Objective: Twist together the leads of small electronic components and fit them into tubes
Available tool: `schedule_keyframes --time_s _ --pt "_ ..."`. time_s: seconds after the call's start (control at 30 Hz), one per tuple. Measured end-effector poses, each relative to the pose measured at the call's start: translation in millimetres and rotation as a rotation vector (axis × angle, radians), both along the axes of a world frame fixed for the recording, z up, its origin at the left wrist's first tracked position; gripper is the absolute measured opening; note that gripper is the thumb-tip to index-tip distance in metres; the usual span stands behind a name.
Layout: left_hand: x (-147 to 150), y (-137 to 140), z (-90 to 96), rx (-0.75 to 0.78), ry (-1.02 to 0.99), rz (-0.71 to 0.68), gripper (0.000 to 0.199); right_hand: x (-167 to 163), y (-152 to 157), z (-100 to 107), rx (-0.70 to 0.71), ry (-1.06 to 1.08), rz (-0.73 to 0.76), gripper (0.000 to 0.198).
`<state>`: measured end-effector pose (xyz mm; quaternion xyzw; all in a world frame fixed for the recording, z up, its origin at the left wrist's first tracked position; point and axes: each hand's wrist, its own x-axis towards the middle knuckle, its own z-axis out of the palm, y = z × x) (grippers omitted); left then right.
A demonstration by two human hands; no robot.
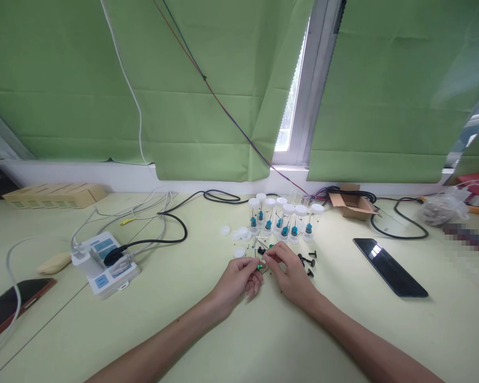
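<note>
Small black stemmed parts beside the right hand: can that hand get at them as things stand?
Likely yes: the small black stemmed parts lie just right of the right hand, with nothing visible between, though it appears busy by the small shiny green piece the left hand pinches.

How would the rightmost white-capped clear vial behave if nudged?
The vial could tip, since it stands upright and looks taller than wide. Once down, it would probably roll on its round sides. It's likely light: clear walls around a small teal piece.
</note>
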<state>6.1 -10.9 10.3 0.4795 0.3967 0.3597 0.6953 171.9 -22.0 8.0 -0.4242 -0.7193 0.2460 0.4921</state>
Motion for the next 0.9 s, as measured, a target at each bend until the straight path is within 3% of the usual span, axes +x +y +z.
schedule_keyframes --time_s 0.3,0.53,0.9 --pt "-0.5 0.1 4.7 -0.008 0.008 0.033 0.035 2.1 0.5 2.9 0.049 -0.043 -0.035 0.017" --pt "-5.7 7.4 9.3 0.012 -0.009 0.169 0.033 16.8 8.2 7.3 0.129 -0.124 -0.160 0.015" --pt "-7.7 8.5 9.7 0.038 0.003 0.201 0.032 27.6 20.4 -5.0 0.081 -0.352 -0.208 0.014"
